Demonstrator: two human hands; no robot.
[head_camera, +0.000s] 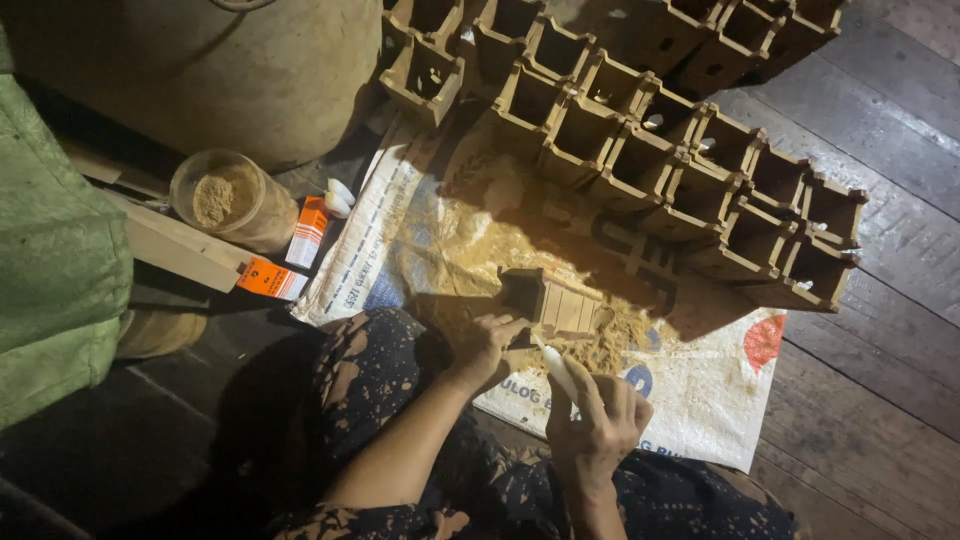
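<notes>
Your left hand (487, 347) is closed around the near end of a small square wooden box (552, 303), holding it on its side over the woven plastic sack (700, 385) spread on the plank floor (880, 400). Your right hand (598, 418) grips a slim white glue bottle (556, 368), its nozzle pointing up toward the slatted face of the box; the tip sits just beside the wood, though whether it touches is hard to tell.

Under and around the box the sack is strewn with a heap of pale sawdust (480, 255). Beyond it, rows of matching open-topped wooden boxes (690, 170) stand packed edge to edge; those whose insides show look hollow, with a round hole in the bottom.

To your left, a clear plastic jar (232, 200) stands open, holding fine tan sawdust powder. Just beside it lie two small orange-and-white cartons (290, 255) and a couple of little white tubes (339, 196), resting near a length of pale timber (175, 245). A large round drum (210, 70) stands behind the jar, and a green cloth bundle (50, 270) fills the far left edge.
</notes>
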